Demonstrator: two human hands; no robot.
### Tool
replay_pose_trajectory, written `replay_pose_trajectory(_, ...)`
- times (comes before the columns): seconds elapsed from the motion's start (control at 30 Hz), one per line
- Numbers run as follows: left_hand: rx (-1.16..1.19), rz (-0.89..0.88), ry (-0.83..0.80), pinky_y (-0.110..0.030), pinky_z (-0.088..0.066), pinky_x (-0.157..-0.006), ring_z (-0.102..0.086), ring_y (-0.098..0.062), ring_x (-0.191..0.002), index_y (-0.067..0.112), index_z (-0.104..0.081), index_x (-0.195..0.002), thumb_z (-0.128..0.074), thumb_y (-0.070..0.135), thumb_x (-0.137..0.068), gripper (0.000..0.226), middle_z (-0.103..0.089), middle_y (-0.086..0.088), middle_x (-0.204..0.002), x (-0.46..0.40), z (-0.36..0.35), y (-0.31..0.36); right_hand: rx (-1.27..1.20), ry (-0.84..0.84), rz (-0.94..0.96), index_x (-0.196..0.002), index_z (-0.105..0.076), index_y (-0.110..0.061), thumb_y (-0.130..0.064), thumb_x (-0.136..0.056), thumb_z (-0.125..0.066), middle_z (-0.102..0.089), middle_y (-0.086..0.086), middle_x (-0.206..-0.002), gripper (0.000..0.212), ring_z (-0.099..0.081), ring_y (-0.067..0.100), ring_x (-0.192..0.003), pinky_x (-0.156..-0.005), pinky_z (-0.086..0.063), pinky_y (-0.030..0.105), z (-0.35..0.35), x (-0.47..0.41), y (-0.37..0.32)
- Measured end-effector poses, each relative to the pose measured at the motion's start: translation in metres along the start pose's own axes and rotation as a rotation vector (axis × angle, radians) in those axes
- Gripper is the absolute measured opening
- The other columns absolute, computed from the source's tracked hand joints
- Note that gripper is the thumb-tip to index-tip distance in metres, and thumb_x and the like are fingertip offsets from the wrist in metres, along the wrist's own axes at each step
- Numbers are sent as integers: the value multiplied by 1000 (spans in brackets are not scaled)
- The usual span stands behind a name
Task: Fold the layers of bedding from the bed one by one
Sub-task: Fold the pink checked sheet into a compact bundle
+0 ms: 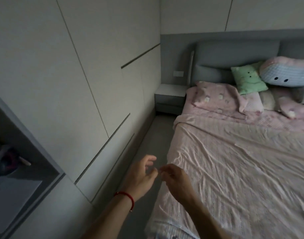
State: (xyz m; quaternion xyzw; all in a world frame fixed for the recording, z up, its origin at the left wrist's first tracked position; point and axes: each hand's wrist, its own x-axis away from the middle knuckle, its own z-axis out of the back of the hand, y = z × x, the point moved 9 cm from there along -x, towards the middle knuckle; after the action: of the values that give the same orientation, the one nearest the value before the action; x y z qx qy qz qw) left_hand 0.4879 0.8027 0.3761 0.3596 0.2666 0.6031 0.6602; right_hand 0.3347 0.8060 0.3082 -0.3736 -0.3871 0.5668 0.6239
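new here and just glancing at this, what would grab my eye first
Most striking is the wide pink blanket spread wrinkled over the bed, filling the right side. At its head, against the grey headboard, sit a green cushion and a pale blue plush with dot eyes. Low in the middle, the left hand, with a red string on its wrist, and the right hand hover by the bed's near edge, holding nothing.

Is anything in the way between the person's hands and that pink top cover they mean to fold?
Nothing visible. The left hand and right hand hover at the near-left edge of the pink cover, which lies bare; the pillows sit far off at the headboard.
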Motion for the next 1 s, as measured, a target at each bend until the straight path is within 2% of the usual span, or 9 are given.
replay_pose_trajectory(0.1,36,-36,-73,-39,-53,-98,-61,-12,-113,35,-58,-124,-63,20,-94,34,-62,6,-127,-55,16,-17,-3,116,-41,-111,-71,-28,-25,-98,-58,-72,-10,-95,19,-68,3,-84,-74,-57,25,-6,-39,-7)
replay_pose_trajectory(0.17,48,-61,-112,-32,-52,-95,-61,-11,-112,32,-58,-124,-62,18,-94,34,-62,5,-126,-86,26,-29,0,186,-72,-111,-70,-26,-21,-99,-59,-72,-9,-95,17,-68,3,-83,-72,-58,26,-11,-58,-11)
replay_pose_trajectory(0.23,41,-106,-190,-22,-50,-85,-60,-10,-112,31,-57,-125,-62,18,-94,34,-60,7,-126,-122,38,-46,19,279,-105,-111,-69,-28,-20,-100,-58,-71,-11,-97,18,-68,1,-86,-79,-59,29,-23,-78,-20)
replay_pose_trajectory(0.33,51,-147,-317,-11,-43,-70,-60,-3,-102,32,-55,-122,-61,19,-96,30,-60,9,-122,-161,50,-53,38,362,-184,-110,-68,-33,-25,-100,-59,-70,-14,-97,16,-67,-2,-87,-80,-58,25,-40,-96,-32)
replay_pose_trajectory(0.4,63,-170,-378,-8,-41,-63,-58,2,-93,29,-54,-120,-60,18,-98,26,-60,10,-115,-185,52,-53,41,382,-224,-112,-68,-33,-26,-100,-60,-70,-15,-99,16,-67,0,-88,-79,-58,24,-45,-107,-36)
replay_pose_trajectory(0.53,73,-182,-503,-5,-43,-60,-54,-2,-91,14,-57,-125,-58,3,-96,31,-58,-4,-118,-255,27,-40,10,518,-325,-116,-68,-30,-24,-100,-60,-70,-12,-100,19,-68,5,-87,-79,-59,28,-29,-127,-22)
replay_pose_trajectory(0.7,6,-219,-640,-15,-43,-64,-54,-4,-89,9,-57,-126,-59,2,-95,32,-56,0,-107,-315,-55,-11,-88,644,-447,-112,-69,-34,-27,-98,-61,-73,-8,-97,18,-71,6,-84,-79,-62,36,12,-141,31)
replay_pose_trajectory(0.83,-90,-253,-754,-9,-43,-61,-53,0,-83,16,-56,-111,-59,1,-94,24,-55,3,-99,-354,-112,-2,-136,702,-534,-114,-69,-29,-26,-100,-60,-71,-5,-101,17,-70,10,-84,-76,-62,33,42,-167,63)
replay_pose_trajectory(1.0,-243,-273,-832,-40,-55,-91,-62,-19,-97,30,-59,-101,-66,20,-85,20,-59,7,-96,-448,-146,-7,-131,751,-628,-116,-69,-25,-25,-99,-59,-72,-5,-95,20,-72,16,-81,-66,-58,27,67,-227,83)
